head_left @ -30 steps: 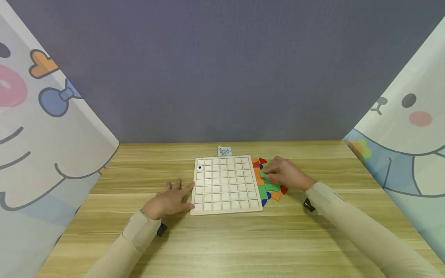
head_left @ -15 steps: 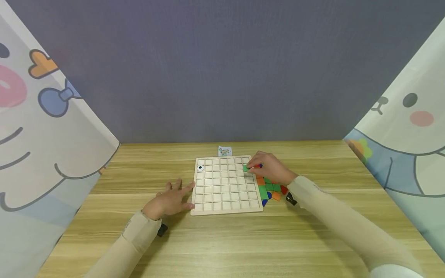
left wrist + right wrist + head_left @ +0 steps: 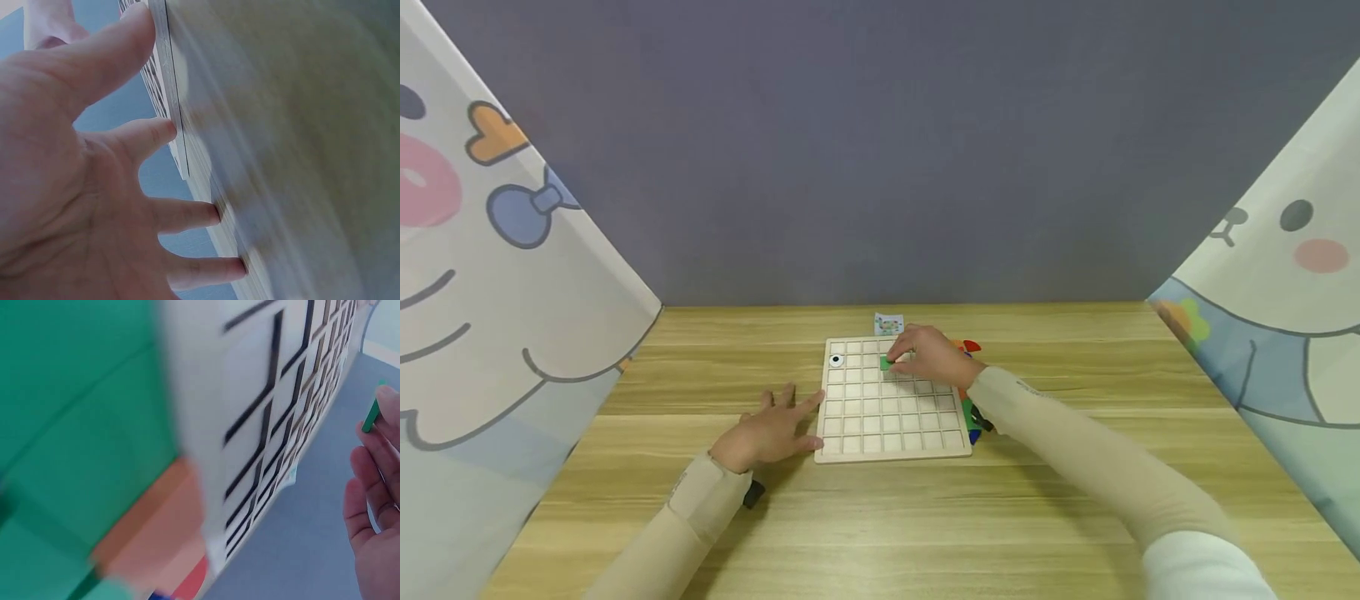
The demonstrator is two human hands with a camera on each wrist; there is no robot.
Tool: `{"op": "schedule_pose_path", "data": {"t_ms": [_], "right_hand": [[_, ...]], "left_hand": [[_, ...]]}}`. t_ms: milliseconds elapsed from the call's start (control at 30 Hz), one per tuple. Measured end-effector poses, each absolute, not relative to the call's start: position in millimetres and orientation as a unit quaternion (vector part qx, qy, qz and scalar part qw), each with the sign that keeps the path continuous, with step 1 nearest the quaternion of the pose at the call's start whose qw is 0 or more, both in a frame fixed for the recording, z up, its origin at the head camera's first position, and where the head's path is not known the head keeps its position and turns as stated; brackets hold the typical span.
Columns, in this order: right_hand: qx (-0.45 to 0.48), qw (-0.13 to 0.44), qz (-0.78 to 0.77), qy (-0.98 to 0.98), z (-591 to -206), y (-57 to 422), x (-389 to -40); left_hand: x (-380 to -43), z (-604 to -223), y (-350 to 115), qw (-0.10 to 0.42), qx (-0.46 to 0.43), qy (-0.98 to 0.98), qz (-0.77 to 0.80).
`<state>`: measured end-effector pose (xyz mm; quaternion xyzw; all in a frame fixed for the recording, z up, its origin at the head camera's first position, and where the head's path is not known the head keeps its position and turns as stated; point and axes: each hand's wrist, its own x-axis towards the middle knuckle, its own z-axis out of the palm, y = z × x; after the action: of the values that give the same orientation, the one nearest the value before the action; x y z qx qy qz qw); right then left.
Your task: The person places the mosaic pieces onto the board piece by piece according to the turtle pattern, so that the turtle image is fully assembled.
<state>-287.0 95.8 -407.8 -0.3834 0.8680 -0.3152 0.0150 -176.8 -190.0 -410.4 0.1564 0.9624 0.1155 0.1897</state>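
Note:
A pale wooden grid board [image 3: 893, 457] lies on the table, with a round white eye piece [image 3: 837, 361] in a cell near its upper left corner. My left hand [image 3: 771, 432] is spread at the board's left side; in the left wrist view its thumb [image 3: 119, 53] and index finger touch the board's edge. Over the upper middle of the board, my right hand [image 3: 928, 357] pinches a thin green square tile [image 3: 885, 363] between thumb and fingers. The right wrist view shows this green tile [image 3: 374, 412] edge-on, held above the grid.
Loose green, orange, red and blue pieces [image 3: 972, 346] lie along the board's right side, partly hidden by my right forearm. A small printed picture card [image 3: 889, 324] lies just behind the board. A grey panel [image 3: 895, 150] rises at the table's back edge.
My right hand has picked a green tile from the loose pieces and carried it left over the board. My left hand has stayed in place at the board's edge.

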Motion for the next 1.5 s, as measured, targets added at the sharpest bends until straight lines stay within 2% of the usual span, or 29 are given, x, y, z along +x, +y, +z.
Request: {"op": "schedule_pose_path", "data": {"t_ms": [767,1067,1500], "right_hand": [[-0.379,0.066,-0.264,0.884,-416,18,-289],[-0.373,0.057,-0.253,0.891,-423,2,-291],[-0.405,0.03,-0.201,0.891,-423,3,-289]], "left_hand": [[-179,-408,-190,0.189,0.153,0.964,0.107],[-178,-407,-189,0.194,0.152,0.963,0.11],[-178,-408,-189,0.194,0.149,0.963,0.11]]}}
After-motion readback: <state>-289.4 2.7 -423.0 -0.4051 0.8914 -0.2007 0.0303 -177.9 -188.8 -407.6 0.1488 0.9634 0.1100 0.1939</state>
